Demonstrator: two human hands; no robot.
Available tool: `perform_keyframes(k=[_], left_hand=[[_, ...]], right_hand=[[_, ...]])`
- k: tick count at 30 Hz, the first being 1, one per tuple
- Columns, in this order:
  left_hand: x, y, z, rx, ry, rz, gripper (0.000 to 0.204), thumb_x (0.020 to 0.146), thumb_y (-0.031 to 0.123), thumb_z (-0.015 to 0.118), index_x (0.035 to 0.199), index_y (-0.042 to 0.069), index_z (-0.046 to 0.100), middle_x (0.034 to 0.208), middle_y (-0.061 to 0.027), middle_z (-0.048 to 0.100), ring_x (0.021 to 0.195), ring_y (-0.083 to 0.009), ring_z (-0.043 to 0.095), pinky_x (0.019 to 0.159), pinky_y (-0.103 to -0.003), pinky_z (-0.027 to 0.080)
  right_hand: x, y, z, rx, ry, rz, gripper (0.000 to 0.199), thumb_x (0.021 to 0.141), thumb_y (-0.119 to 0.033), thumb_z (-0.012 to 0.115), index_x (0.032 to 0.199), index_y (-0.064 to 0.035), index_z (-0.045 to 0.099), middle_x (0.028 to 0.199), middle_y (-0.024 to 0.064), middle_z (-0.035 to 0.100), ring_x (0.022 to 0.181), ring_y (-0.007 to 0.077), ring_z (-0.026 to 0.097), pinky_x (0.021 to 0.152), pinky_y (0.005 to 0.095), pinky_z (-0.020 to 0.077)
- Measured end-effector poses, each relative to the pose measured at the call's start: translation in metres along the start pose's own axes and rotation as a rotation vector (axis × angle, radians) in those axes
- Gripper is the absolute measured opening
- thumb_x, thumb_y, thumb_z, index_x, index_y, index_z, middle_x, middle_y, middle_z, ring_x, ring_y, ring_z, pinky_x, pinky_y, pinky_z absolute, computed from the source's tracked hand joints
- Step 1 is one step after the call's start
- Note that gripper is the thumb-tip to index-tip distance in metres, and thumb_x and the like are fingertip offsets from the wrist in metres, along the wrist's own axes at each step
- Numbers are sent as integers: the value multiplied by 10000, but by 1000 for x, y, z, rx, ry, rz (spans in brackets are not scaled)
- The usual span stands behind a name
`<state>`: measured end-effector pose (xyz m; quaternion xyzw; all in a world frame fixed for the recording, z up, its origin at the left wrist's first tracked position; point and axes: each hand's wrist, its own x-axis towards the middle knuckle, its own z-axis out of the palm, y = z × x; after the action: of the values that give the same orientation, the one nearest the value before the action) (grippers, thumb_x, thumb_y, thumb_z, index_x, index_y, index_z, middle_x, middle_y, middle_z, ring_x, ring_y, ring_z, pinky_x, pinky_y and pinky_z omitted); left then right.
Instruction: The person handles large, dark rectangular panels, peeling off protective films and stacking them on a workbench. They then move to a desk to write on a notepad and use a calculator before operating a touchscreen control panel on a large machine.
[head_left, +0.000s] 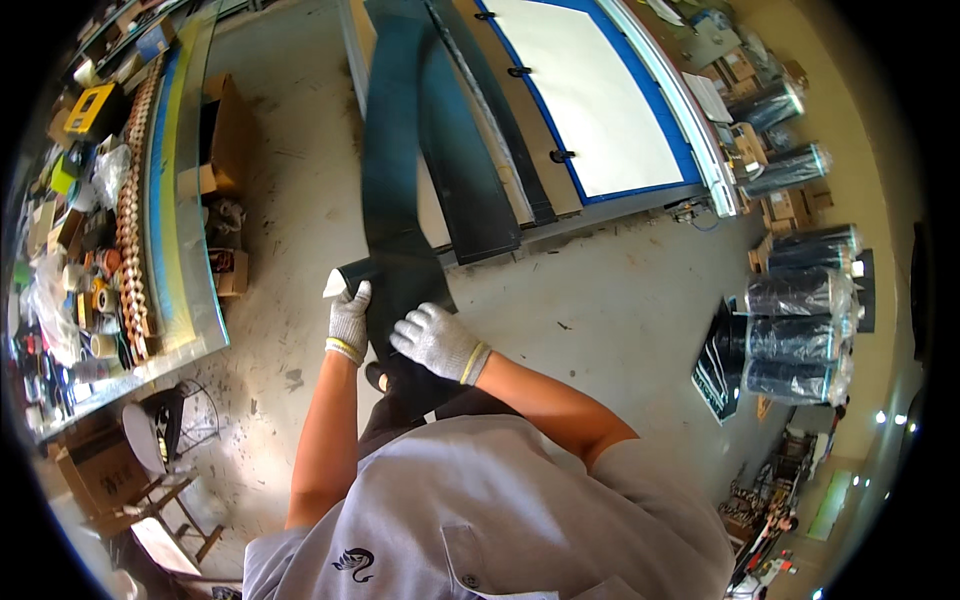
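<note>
A long strip of black flexible sheet [391, 200] runs from the far table toward me and hangs over its near edge. Its near end is bent over at the left, where a pale underside shows. My left hand [348, 322], in a grey knit glove with a yellow cuff band, is closed on this bent left edge, thumb uppermost. Across the near part of the strip lies my right hand [437, 343], gloved alike, palm down with its fingers reaching left over the black surface. Its fingertips are partly hard to make out.
Narrower black strips [470, 200] lie on the table, beside a white panel [590, 95] on a blue mat with black clips. A cluttered workbench [190, 330] stands left, cardboard boxes [232, 140] beside it. Plastic-wrapped rolls [795, 340] stack along the right wall. A chair [152, 435] is lower left.
</note>
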<state>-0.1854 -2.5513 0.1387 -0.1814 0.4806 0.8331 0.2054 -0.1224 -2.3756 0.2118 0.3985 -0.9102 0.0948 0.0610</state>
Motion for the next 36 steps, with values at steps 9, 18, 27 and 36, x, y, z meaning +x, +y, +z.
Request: perform_keyframes(k=[9, 18, 27, 36], left_hand=[[10, 21, 6, -79, 49, 75, 244, 875, 46, 661, 1116, 8, 651, 993, -65, 689, 856, -179, 657, 800, -313, 548], [31, 51, 23, -213, -32, 148, 296, 931, 184, 619, 1184, 30, 603, 1141, -64, 640, 1032, -202, 609, 930, -357, 491], [130, 97, -18, -451, -195, -38, 386, 926, 296, 595, 1190, 14, 597, 1179, -126, 642, 1117, -290, 574, 1033, -420, 412], [254, 259, 120, -117, -312, 270, 375, 855, 136, 682, 1197, 29, 572, 1135, -111, 627, 1052, -244, 599, 938, -361, 488]], right_hand=[[16, 13, -17, 465, 194, 581, 551, 796, -328, 727, 1230, -43, 545, 1215, 177, 564, 1088, 372, 556, 944, 448, 444], [25, 107, 5, 1338, 115, 826, 665, 831, -144, 709, 1359, 119, 403, 1363, 258, 500, 1309, 279, 462, 1109, 327, 332], [-25, 160, -9, 1338, -361, 627, 407, 790, -83, 710, 1134, 99, 590, 1136, 187, 666, 1054, 187, 601, 938, 337, 451], [-74, 205, -51, 954, -256, 1076, 522, 853, -161, 675, 1289, 74, 508, 1297, 214, 564, 1203, 270, 545, 1018, 300, 404]])
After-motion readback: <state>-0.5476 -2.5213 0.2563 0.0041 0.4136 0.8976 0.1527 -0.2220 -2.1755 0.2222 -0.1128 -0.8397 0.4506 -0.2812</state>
